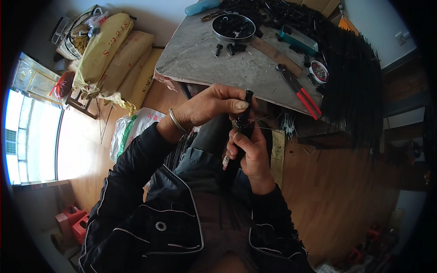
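My left hand (213,105), with a bracelet at the wrist, pinches the flared top of a slim black part (248,96) between thumb and fingers. Just below, my right hand (253,154) is closed around a dark bundle (244,130), its thumb lying along the front. The part and the bundle line up and seem to meet between the hands; whether they are one piece I cannot tell. Thin wire ends stick out sideways at that spot. Both hands are held over my lap, near the front edge of the grey table (191,61).
On the table are a round tin of black parts (233,28), red-handled pliers (301,94), a wooden strip (276,56), a teal box (298,41) and a small bowl (318,72). Long black strands (355,77) hang over its right side. Stacked sacks (116,59) stand at left.
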Demonstrator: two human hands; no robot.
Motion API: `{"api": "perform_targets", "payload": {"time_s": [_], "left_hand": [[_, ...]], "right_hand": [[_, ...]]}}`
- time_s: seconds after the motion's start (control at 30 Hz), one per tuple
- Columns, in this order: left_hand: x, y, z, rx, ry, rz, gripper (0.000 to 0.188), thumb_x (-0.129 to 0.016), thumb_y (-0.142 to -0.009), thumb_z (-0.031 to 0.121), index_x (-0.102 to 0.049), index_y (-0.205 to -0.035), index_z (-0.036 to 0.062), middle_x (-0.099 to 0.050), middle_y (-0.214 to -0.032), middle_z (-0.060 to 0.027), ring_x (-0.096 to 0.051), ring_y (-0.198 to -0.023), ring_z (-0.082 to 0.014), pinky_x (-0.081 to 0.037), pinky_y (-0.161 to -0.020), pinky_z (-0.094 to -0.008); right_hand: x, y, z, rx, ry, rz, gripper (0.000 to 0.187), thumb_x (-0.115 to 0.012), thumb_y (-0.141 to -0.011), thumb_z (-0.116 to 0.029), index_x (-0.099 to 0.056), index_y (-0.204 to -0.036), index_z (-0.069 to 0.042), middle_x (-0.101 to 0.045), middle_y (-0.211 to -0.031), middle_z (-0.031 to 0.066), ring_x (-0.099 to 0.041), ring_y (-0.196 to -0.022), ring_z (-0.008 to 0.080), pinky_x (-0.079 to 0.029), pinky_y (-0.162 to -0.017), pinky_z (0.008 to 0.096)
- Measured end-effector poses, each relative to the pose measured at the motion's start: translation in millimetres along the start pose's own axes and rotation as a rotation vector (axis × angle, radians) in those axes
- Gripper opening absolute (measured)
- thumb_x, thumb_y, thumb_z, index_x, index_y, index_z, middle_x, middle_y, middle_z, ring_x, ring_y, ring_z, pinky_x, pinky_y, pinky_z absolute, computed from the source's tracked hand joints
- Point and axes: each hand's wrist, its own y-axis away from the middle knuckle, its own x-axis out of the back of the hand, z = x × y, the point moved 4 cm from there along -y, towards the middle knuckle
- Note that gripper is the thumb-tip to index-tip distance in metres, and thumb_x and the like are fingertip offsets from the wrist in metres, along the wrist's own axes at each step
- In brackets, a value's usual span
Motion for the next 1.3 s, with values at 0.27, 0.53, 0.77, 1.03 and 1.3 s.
{"api": "perform_targets", "payload": {"time_s": [0.27, 0.53, 0.77, 1.03, 1.3], "left_hand": [[-2, 4, -13, -0.028, 0.139, 0.174, 0.034, -0.058, -0.096, 0.022, -0.060, -0.119, -0.0026, -0.068, -0.102, -0.0092, -0.063, -0.097, -0.0156, -0.048, -0.089, -0.0303], [-16, 9, -5, -0.091, -0.023, 0.269, 0.040, -0.061, -0.094, 0.024, -0.055, -0.124, -0.0019, -0.063, -0.111, -0.0091, -0.061, -0.101, -0.0156, -0.047, -0.093, -0.0311], [-30, 28, -29, -0.007, 0.054, 0.362, 0.033, -0.069, -0.087, 0.006, -0.057, -0.117, 0.0013, -0.062, -0.108, -0.0050, -0.059, -0.100, -0.0143, -0.048, -0.089, -0.0292], [-34, 29, -30, 0.022, -0.060, 0.394, 0.029, -0.065, -0.089, 0.005, -0.055, -0.116, -0.0004, -0.064, -0.103, -0.0051, -0.061, -0.093, -0.0105, -0.051, -0.079, -0.0248], [-33, 31, -39, -0.096, -0.006, 0.404, 0.031, -0.064, -0.090, 0.004, -0.055, -0.120, 0.0004, -0.062, -0.108, -0.0035, -0.057, -0.102, -0.0101, -0.046, -0.090, -0.0253]], "right_hand": [[5, -3, 3, -0.008, -0.033, 0.018, 0.040, -0.066, -0.088, -0.013, -0.047, -0.123, -0.006, -0.056, -0.088, 0.0044, -0.051, -0.061, 0.0120, -0.042, -0.055, 0.0280], [8, -5, 2, 0.009, -0.059, 0.016, 0.036, -0.067, -0.088, -0.015, -0.049, -0.118, -0.006, -0.056, -0.088, 0.0040, -0.052, -0.062, 0.0111, -0.042, -0.054, 0.0274], [12, -3, 6, 0.078, -0.042, 0.067, 0.041, -0.066, -0.090, -0.010, -0.046, -0.125, -0.006, -0.055, -0.079, 0.0025, -0.054, -0.061, 0.0107, -0.043, -0.052, 0.0249], [12, 2, 7, 0.236, 0.084, 0.082, 0.031, -0.059, -0.094, -0.010, -0.044, -0.121, -0.006, -0.055, -0.079, 0.0066, -0.056, -0.062, 0.0147, -0.048, -0.057, 0.0273], [24, 3, -31, 0.220, 0.847, -0.004, 0.023, -0.068, -0.091, -0.020, -0.065, -0.101, 0.001, -0.065, -0.084, 0.0018, -0.058, -0.076, 0.0066, -0.046, -0.067, 0.0223]]}}
